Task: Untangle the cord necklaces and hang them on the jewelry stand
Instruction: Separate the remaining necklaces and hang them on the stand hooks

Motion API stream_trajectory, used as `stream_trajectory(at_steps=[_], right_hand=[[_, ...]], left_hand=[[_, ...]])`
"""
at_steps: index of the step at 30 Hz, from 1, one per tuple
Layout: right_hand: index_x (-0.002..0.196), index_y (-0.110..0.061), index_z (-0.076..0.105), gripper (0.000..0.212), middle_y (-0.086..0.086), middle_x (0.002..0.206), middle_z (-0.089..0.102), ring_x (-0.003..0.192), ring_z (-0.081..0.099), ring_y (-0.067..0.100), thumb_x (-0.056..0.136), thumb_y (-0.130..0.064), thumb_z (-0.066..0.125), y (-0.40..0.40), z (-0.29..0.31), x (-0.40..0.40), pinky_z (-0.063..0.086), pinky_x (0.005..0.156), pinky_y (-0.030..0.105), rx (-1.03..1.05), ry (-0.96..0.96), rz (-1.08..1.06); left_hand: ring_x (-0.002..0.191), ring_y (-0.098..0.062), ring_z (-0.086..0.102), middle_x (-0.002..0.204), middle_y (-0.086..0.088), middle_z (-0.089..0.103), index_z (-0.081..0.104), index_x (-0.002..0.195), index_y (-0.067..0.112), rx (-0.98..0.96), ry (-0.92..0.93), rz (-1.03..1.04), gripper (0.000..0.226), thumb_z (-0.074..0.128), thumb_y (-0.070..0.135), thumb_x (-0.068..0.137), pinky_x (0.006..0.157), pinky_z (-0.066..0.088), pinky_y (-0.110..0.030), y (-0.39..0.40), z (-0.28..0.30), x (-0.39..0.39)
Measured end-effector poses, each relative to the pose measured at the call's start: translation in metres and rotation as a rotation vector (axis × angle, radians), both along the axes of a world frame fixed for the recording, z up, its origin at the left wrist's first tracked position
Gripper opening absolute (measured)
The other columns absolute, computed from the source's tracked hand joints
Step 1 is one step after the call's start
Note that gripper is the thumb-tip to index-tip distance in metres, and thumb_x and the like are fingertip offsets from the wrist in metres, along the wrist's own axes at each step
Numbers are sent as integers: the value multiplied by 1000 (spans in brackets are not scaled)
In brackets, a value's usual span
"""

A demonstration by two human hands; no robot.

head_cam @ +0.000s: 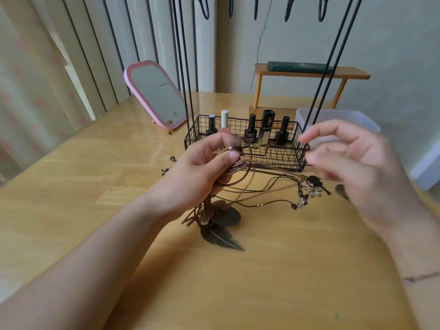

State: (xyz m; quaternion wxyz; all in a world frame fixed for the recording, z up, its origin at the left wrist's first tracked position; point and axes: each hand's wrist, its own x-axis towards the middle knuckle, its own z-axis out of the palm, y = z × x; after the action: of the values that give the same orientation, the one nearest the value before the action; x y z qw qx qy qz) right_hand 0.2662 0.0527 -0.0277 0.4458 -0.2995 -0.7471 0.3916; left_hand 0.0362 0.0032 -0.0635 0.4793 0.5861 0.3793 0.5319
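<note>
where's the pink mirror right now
In the head view the pink mirror stands tilted back on the wooden table, far left, just left of the wire basket of the jewelry stand and in front of the wall.

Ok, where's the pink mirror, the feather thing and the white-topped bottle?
Pink mirror (156, 95), head view, on the middle of its glass.
Feather pendant (222, 239), head view, on the blade of the feather lying on the table.
White-capped bottle (224, 116), head view, on its white cap, inside the wire basket.
</note>
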Motion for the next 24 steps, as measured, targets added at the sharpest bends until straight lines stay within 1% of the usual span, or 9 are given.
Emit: stream_trajectory(at_steps=[4,7,9,10,12,14,17,20,24], right_hand=[[88,-34,67,25,-11,70,61,56,48,10,67,-28,55,9,-6,9,46,58,24,329,-389,-234],[93,-37,72,28,-17,91,68,78,55,2,77,-15,66,9,-5,9,48,82,29,419,-629,-350],[98,-33,76,29,-12,98,71,88,57,2,83,-9,69,8,-4,7,47,90,28,412,-732,-347],[97,-34,76,28,-12,92,71,83,56,-4,85,-10,70,8,-3,7,48,85,22,378,-740,-317],[85,-39,75,27,-13,65,60,61,49,-6,85,-12,73,9,-1,9,36,57,5,280,-703,-251],[73,-42,72,33,-11,53,55,52,45,-1,84,-11,75,10,1,12,33,46,8,183,-654,-197],[77,-39,73,32,-27,62,66,59,56,-10,82,-8,76,7,6,14,38,55,2,86,-631,-56],[79,-43,71,35,-26,77,72,75,64,-5,84,-9,74,6,6,14,49,69,9,50,-671,30],[81,-52,64,39,-33,79,66,76,58,-11,87,-14,71,10,-1,11,42,61,7,206,-653,-86]], left_hand=[[52,-3,37,64,11,48,52,92,15,47,77,45,7,49,20,93,47,33,-12,0,2,-6],[53,-1,40,66,15,53,53,93,13,74,146,62,7,49,19,96,48,33,-10,1,2,-5],[54,-1,40,66,13,52,53,94,12,77,179,75,8,49,16,99,48,34,-9,1,1,-4],[53,-1,40,66,12,51,53,95,12,81,189,83,7,48,15,99,48,34,-9,1,1,-4],[53,-1,40,64,12,50,52,94,13,85,186,102,7,48,17,98,47,33,-9,2,0,-5],[51,0,39,60,14,50,51,93,13,65,175,130,6,48,16,98,46,32,-10,2,0,-5],[50,1,44,58,15,53,50,95,10,47,177,152,10,43,8,101,47,33,-8,1,2,-5],[51,1,45,59,15,54,50,95,10,61,175,151,10,43,8,101,48,35,-8,1,3,-7],[52,3,49,60,19,56,50,96,7,98,217,151,10,43,3,101,49,35,-6,2,1,-5]])
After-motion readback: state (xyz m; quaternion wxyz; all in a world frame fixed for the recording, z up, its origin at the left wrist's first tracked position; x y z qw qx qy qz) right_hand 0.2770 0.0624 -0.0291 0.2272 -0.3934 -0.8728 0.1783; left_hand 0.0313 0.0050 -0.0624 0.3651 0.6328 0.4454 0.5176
